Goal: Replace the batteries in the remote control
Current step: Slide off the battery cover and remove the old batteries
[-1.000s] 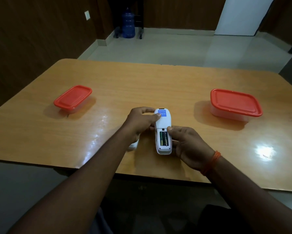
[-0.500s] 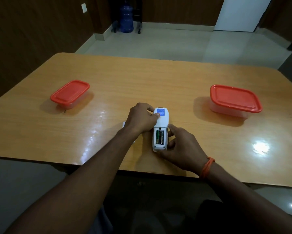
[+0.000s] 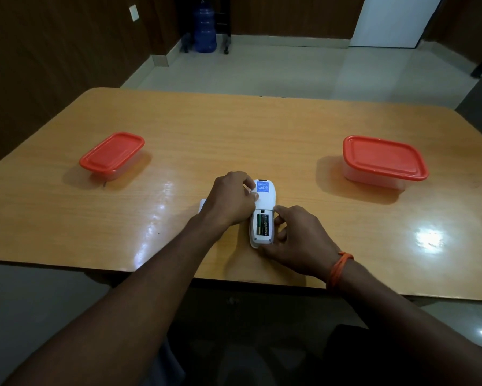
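A white remote control (image 3: pixel 265 201) lies face down on the wooden table (image 3: pixel 234 140), near its front edge. Its battery compartment is uncovered and two dark batteries (image 3: pixel 263 224) lie side by side inside. My left hand (image 3: pixel 231 200) grips the remote's upper left side, fingertips on its back by a blue label. My right hand (image 3: pixel 295 238) holds the lower right side, thumb at the compartment's top right corner. A white piece (image 3: pixel 202 205), probably the battery cover, peeks out from behind my left hand.
Two clear plastic boxes with red lids stand on the table: a small box (image 3: pixel 112 156) at the left and a larger box (image 3: pixel 384 162) at the right. Beyond the table's far edge is tiled floor with a blue water jug (image 3: pixel 205 32).
The view has shifted and the remote now lies slightly nearer the front edge. My right thumb has moved up to the compartment's top corner. Both hands still hold the remote.
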